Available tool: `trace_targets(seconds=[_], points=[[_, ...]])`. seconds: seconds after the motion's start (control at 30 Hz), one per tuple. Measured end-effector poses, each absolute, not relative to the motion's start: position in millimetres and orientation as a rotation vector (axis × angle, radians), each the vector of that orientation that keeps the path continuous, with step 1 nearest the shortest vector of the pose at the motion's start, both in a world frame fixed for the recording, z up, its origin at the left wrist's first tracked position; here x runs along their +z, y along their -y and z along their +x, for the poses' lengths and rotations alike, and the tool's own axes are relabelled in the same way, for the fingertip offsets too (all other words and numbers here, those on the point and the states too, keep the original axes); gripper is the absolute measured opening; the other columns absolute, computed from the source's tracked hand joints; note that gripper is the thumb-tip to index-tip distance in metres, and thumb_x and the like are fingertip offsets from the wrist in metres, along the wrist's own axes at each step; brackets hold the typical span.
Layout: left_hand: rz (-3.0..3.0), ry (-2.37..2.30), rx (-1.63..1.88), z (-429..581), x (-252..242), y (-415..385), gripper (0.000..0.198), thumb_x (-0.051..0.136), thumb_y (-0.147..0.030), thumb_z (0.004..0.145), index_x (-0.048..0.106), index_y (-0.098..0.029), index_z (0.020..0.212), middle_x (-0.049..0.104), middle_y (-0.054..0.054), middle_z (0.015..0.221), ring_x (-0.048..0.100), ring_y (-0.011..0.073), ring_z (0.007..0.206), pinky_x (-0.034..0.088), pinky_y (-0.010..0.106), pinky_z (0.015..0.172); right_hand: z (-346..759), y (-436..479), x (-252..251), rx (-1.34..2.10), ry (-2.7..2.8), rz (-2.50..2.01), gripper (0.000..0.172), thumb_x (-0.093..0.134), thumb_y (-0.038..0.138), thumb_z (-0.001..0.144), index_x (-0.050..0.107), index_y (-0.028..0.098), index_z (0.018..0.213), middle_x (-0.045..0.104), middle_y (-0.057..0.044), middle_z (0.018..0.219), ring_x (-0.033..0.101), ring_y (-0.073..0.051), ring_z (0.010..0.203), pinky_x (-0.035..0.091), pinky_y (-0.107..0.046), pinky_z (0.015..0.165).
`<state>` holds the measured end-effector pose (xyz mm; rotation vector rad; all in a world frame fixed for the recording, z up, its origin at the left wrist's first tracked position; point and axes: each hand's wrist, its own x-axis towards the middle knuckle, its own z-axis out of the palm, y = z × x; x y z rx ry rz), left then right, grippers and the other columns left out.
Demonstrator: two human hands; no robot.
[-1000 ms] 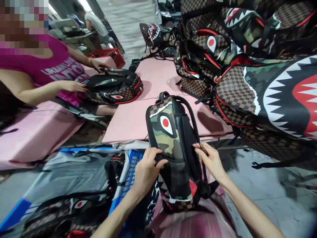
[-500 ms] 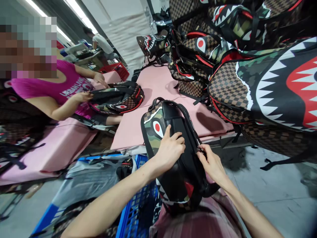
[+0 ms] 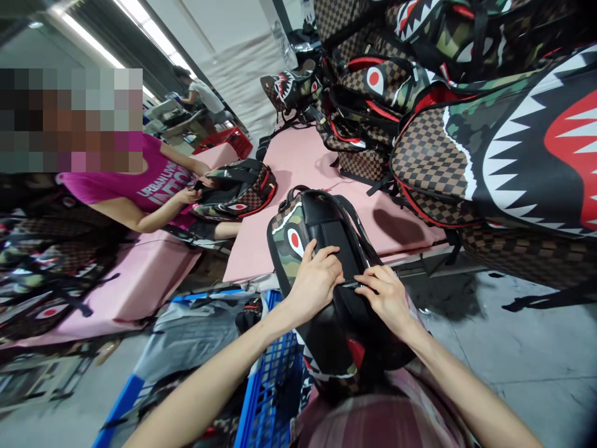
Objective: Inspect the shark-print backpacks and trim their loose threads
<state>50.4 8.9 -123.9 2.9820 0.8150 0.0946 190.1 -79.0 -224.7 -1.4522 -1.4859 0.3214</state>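
Note:
A backpack [image 3: 321,205] with camouflage sides, a red-and-white eye and a black back panel leans upright against my lap, its padded back facing up. My left hand [image 3: 317,274] lies over the back panel, index finger pointing up and the other fingers curled against the bag. Close beside it, my right hand [image 3: 385,295] pinches a thin black strap [image 3: 349,285] across the panel. The exact hold of the left fingertips is partly hidden. Loose shoulder straps [image 3: 357,221] run along the bag's right side.
Shark-print backpacks [image 3: 433,168] are heaped at right on a pink table [image 3: 293,155]. A co-worker in a magenta shirt [image 3: 158,180] handles another backpack [image 3: 247,186] at left. A blue crate [image 3: 256,404] holding bags and plastic stands by my left forearm.
My right hand has moved left from the bag's right edge onto the back panel, near my left hand. The co-worker's hands have come closer together on their bag. The view has shifted slightly.

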Motion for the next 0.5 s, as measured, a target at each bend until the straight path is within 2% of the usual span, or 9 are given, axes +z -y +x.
trace_targets(seconds=[0.37, 0.5], points=[[2.920, -0.846, 0.107, 51.4, -129.7, -3.9, 0.016, 0.047, -0.016, 0.083, 0.059, -0.017, 0.073, 0.065, 0.003, 0.082, 0.047, 0.0225, 0.116, 0.008, 0.053, 0.108, 191.2, 72.9, -225.8, 0.333, 1.550, -1.394, 0.014, 0.062, 0.023, 0.079, 0.070, 0.020, 0.091, 0.064, -0.004, 0.084, 0.050, -0.018, 0.081, 0.043, -0.033, 0.072], [2.779, -0.791, 0.148, 46.2, -118.0, -6.2, 0.021, 0.044, -0.020, 0.086, 0.062, -0.018, 0.075, 0.066, 0.002, 0.085, 0.047, 0.0223, 0.117, 0.005, 0.053, 0.109, 195.1, 76.2, -224.7, 0.435, 1.464, -1.398, 0.012, 0.061, 0.023, 0.080, 0.069, 0.021, 0.088, 0.063, -0.003, 0.083, 0.052, -0.018, 0.082, 0.043, -0.032, 0.074]])
